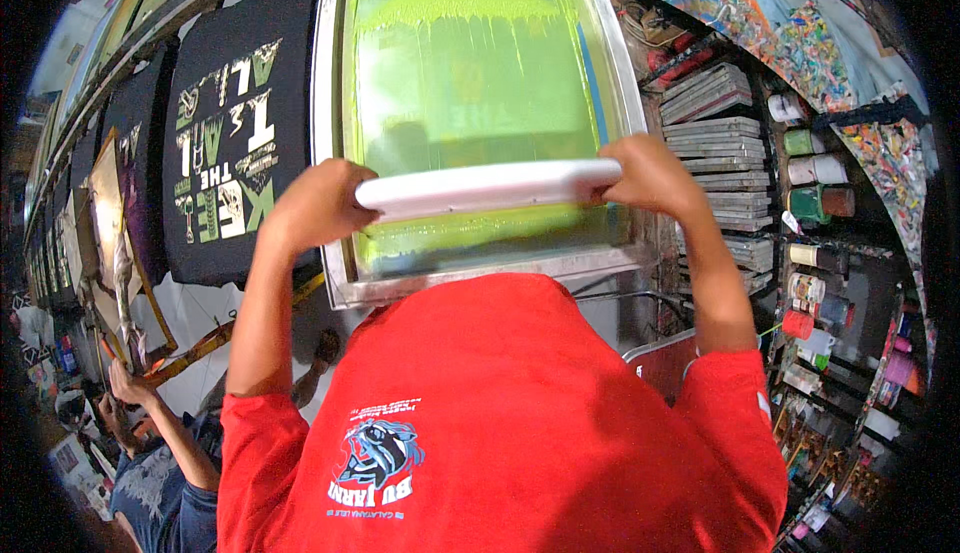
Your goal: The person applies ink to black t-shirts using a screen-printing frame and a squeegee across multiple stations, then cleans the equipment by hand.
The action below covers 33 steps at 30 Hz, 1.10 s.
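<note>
A white-handled squeegee (pixel 490 185) lies across the lower part of a silk-screen frame (pixel 336 83) with a metal rim. My left hand (pixel 325 201) is wrapped round its left end. Round its right end closes my right hand (pixel 645 178), slightly blurred. Lime-green ink (pixel 460 8) is spread over the mesh, thickest in a dripping band near the far end and also along the near side of the squeegee. Blue shows at the mesh's edges. Pale lettering is faintly visible through the mesh. The squeegee's blade is hidden under the handle.
Black printed T-shirts (pixel 225 123) lie in a row on the left. Stacked screen frames (pixel 715 153) stand at the right, beside shelves of ink tubs (pixel 815 170). At the lower left, another person (pixel 165 443) works with a wooden-framed screen (pixel 115 213).
</note>
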### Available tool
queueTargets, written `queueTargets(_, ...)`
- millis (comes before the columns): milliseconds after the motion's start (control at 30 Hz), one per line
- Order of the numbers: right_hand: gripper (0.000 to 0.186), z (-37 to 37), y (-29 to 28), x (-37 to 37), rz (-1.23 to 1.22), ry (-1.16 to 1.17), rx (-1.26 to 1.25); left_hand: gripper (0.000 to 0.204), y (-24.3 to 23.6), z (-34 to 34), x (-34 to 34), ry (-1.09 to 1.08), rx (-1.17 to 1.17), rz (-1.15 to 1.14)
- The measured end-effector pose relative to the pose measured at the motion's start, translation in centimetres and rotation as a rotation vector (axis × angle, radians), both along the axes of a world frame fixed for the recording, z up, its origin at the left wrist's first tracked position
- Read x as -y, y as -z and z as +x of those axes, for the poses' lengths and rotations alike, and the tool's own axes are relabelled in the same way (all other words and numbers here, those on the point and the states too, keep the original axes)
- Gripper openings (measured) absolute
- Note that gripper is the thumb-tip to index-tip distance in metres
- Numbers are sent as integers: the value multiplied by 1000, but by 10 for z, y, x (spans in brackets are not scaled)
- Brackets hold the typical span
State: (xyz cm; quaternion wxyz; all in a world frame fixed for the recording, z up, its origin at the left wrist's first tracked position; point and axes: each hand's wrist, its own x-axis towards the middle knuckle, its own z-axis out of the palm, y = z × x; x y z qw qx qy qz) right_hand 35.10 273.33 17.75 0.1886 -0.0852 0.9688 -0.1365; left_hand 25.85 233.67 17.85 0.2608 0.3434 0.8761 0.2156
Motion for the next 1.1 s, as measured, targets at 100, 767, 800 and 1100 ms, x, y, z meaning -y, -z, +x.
queueTargets(100,29,35,21,14,-3,89,-131,22,8,40,-1,-126,-63,-57)
queueTargets(767,39,72,25,15,-10,215,-529,40,16,78,-3,-259,-478,110)
queueTargets(800,37,40,30,6,-23,199,-602,39,20,51,-10,-269,-517,121)
queueTargets(1100,17,-219,44,-40,-12,164,-809,29,49,-193,-63,-288,-774,161)
